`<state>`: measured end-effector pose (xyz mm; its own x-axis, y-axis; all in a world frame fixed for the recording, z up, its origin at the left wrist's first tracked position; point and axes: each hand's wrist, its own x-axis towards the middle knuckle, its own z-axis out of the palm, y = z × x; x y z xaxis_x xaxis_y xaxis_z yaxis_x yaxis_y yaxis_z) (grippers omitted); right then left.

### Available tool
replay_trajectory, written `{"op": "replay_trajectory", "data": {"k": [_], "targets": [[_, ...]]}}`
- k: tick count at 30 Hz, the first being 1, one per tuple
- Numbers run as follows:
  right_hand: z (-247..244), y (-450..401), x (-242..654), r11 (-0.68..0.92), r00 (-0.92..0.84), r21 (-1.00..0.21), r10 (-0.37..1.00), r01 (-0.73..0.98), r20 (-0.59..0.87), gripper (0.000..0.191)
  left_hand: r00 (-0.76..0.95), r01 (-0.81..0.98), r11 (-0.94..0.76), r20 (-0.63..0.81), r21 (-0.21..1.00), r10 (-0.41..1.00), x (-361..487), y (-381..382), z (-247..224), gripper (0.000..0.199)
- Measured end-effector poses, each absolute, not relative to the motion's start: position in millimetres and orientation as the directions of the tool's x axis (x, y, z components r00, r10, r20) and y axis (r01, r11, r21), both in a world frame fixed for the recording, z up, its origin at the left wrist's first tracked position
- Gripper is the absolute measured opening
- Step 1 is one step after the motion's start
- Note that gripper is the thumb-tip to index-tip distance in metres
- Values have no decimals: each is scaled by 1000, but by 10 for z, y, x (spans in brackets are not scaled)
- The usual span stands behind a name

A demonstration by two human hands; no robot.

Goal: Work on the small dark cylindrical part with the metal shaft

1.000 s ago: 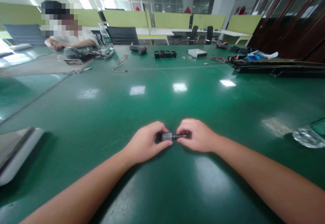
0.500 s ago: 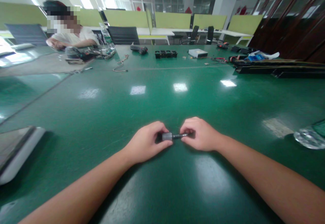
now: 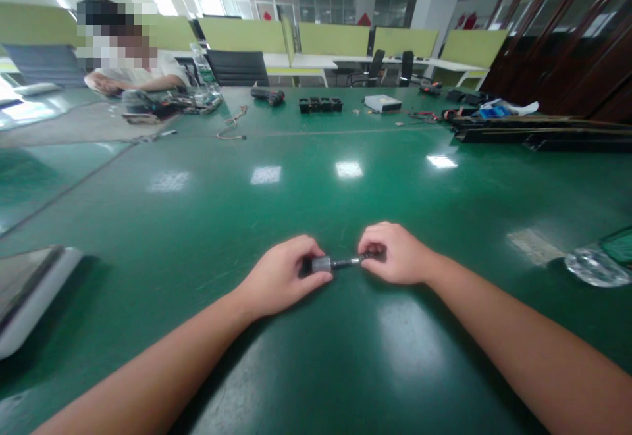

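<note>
My left hand [image 3: 284,276] is closed around a short grey cylinder [image 3: 322,264], which shows between thumb and index finger. From its right end a thin dark shaft [image 3: 345,262] with a shiny metal part runs toward my right hand [image 3: 397,254]. The fingertips of my right hand pinch the far end of this shaft. Cylinder and shaft lie in one line, low over the green table [image 3: 306,204]. My fingers hide both outer ends, and I cannot tell whether shaft and cylinder are one piece.
A grey-edged device [image 3: 42,303] is at the left, and a clear plastic object [image 3: 595,267] at the right. Along the far side are a black fan-like block [image 3: 320,104], a silver box [image 3: 382,103], long black strips [image 3: 538,133] and a seated person [image 3: 133,73].
My right hand has moved slightly right and away from my left hand, and more of the shaft shows between them. My left hand keeps its grip on the cylinder.
</note>
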<state>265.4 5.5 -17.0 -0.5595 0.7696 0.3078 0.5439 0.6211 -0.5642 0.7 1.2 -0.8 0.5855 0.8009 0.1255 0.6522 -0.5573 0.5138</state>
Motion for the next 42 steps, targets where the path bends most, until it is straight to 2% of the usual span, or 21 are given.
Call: {"op": "replay_trajectory", "data": {"k": [18,22,25,28,42], "targets": [[-158,28,2590,628,-564,-592,759,505,325,10,586,646,-564,140,514,798,5,20,-18,27],[-175,-28,2487,626,-588,-669,736,400,337,45,594,637,-575,149,513,791,0,22,-25,24],[-190,-40,2455,571,-568,-742,760,352,315,56,595,637,-576,148,512,790,-5,23,-28,25],[-208,-25,2457,530,-544,-774,786,347,294,53,594,637,-575,147,513,791,-7,27,-32,26],[-199,-4,2385,629,-579,-627,748,460,325,26,577,657,-550,126,516,807,2,18,-25,26]]}}
